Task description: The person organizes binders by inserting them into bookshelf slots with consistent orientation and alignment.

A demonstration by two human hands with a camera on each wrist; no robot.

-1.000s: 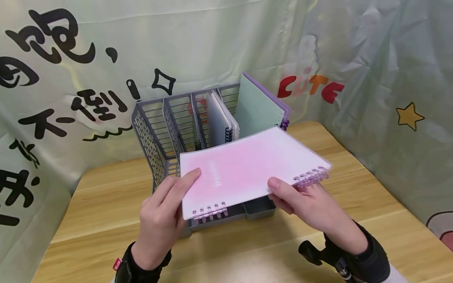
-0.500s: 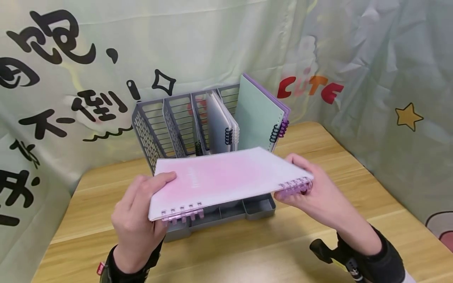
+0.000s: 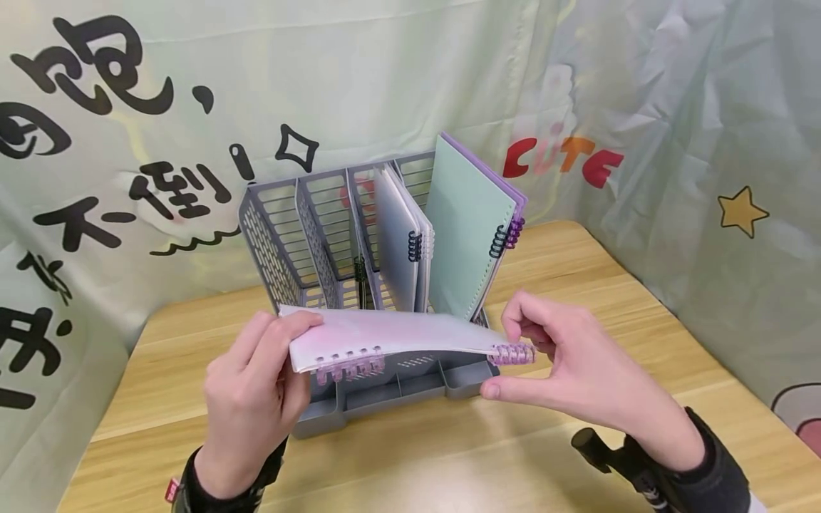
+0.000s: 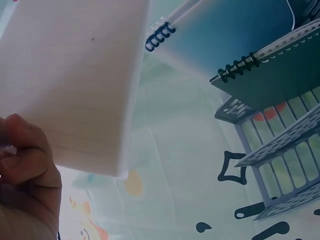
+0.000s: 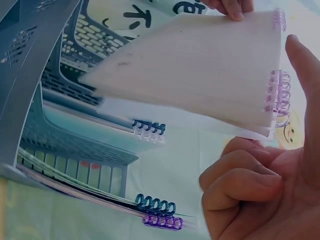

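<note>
A pink spiral notebook (image 3: 385,331) with purple rings is held nearly level, its ringed edge towards me, in front of the grey desk file rack (image 3: 266,242). My left hand (image 3: 246,399) pinches its left end, thumb below and fingers on top. In the left wrist view, the left hand (image 4: 30,180) grips the pale page side. At the right end, my right hand (image 3: 584,367) has its bent fingers by the purple rings, the thumb stretched out below and apart. The right wrist view shows the right hand (image 5: 260,190) with thumb spread and nothing pinched.
Frosted spiral notebooks (image 3: 398,242) stand in a middle slot of the rack. A mint-green notebook (image 3: 468,221) and a purple one (image 3: 519,203) fill the right slot. A black-ringed notebook (image 3: 360,278) stands further left. Low trays (image 3: 471,381) line the rack's front on the wooden table (image 3: 417,463).
The notebook has come down and tilted flatter, showing less of its cover. My left hand moved left. My right hand moved right, and its thumb has come off the notebook.
</note>
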